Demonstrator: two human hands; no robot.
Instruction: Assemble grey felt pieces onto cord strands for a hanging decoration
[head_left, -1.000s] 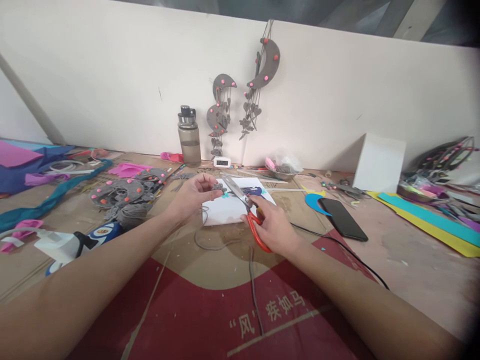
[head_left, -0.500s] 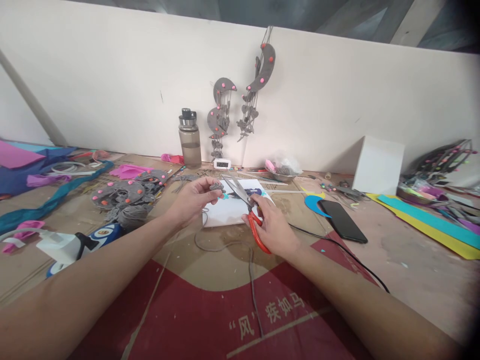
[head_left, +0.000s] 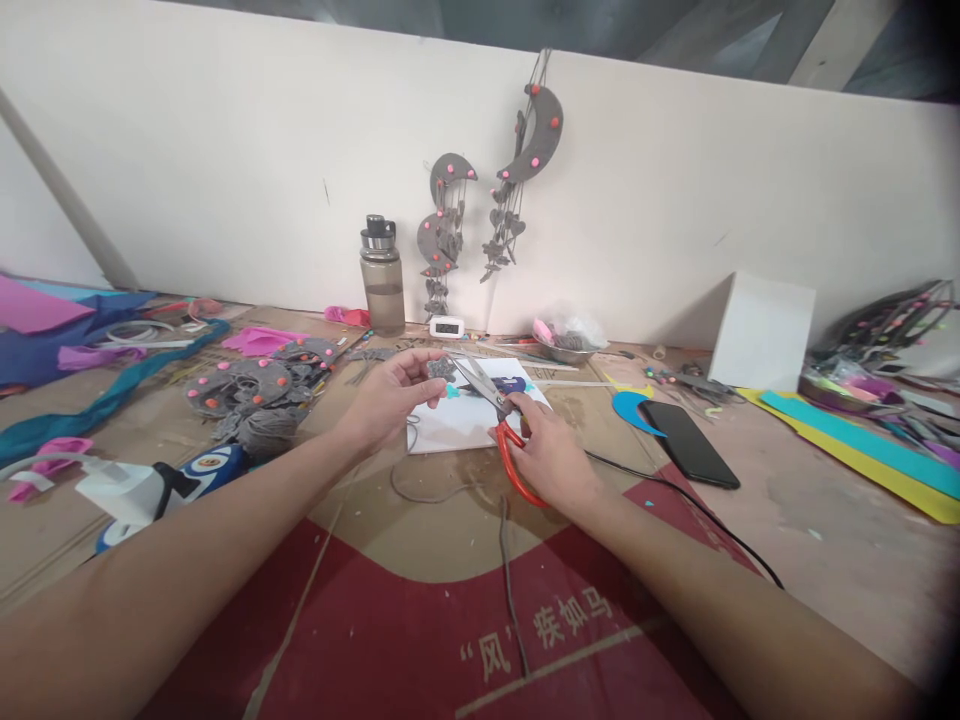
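Midway through trimming, the left hand point(head_left: 390, 395) is pinching a small grey felt piece point(head_left: 441, 369) above the white sheet point(head_left: 450, 425) while the right hand point(head_left: 551, 455) is gripping red-handled scissors point(head_left: 501, 425), blades parted, likely needing to close squarely on the piece's edge.

Your work surface is a brown cardboard-covered tabletop point(head_left: 750, 520) with a red printed panel nearest you. On it lie a white paper sheet point(head_left: 450, 432) at centre, a loose grey cord point(head_left: 450, 492) just before it, and a black smartphone point(head_left: 688, 430) to the right. At the left lie grey felt crescents with pink beads point(head_left: 247, 385). A smoky plastic water bottle point(head_left: 381, 278) stands upright at the back wall, a small white digital clock point(head_left: 448, 326) near it.
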